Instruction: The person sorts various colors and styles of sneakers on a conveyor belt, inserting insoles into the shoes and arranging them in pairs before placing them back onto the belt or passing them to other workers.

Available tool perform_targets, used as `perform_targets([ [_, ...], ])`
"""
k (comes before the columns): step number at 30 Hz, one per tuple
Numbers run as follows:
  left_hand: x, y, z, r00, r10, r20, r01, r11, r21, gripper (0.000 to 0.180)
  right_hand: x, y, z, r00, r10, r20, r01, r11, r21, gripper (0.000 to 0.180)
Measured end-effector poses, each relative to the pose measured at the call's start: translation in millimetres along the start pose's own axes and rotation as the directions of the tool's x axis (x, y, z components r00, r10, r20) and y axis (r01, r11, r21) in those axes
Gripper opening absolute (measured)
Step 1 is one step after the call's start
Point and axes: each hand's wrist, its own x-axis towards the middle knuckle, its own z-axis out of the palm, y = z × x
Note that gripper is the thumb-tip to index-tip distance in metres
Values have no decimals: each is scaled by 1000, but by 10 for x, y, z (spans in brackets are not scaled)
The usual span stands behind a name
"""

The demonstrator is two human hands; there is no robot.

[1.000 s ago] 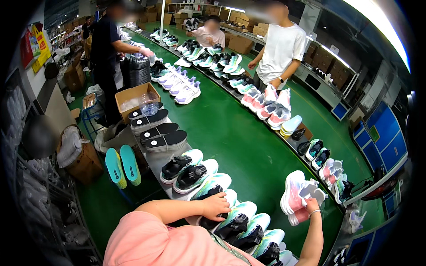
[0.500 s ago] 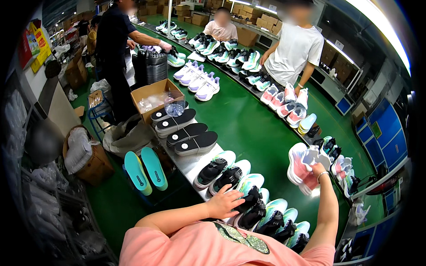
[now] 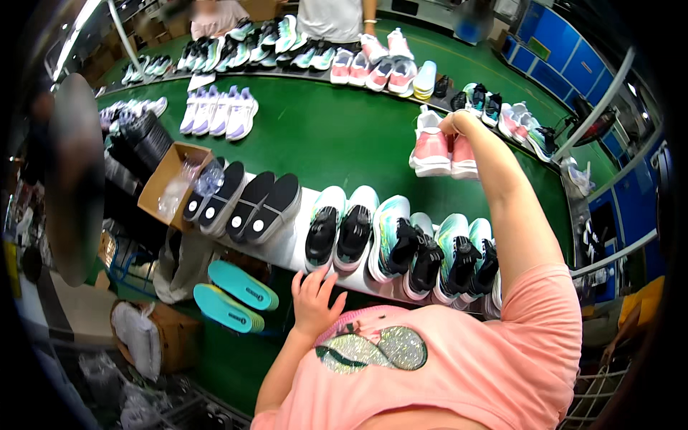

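Note:
My right hand reaches out over the green belt, its fingers closed at the collars of a pair of pink-and-white sneakers. Their heels face me, and I cannot tell whether the soles touch the belt. Close to my body, my left hand is open with fingers spread and nothing in it. It is nearest to the black, white and teal sneakers, which stand in a row along the metal near edge. Part of that row is hidden behind my right arm.
Banded black insoles and a cardboard box of clear plastic sit left of the row. Teal insoles lie lower left. White-and-purple sneakers stand on the belt. Pink sneakers line the far edge, where a person in white stands.
My view has turned to the right. The pink-and-white sneakers, tilted before, are now upright with heels toward me, still in my right hand. My left hand has drawn back from the near row.

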Motion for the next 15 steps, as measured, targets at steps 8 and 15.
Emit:
perform_targets([
  [8,-43,-51,-46,996,-40,-79,33,996,-83,38,-260,534,-252,982,163,93,-159,986,-50,29],
  [15,324,-55,-642,942,-137,-307,59,967,-250,40,-444,135,-149,991,127,30,-119,977,-178,31],
])
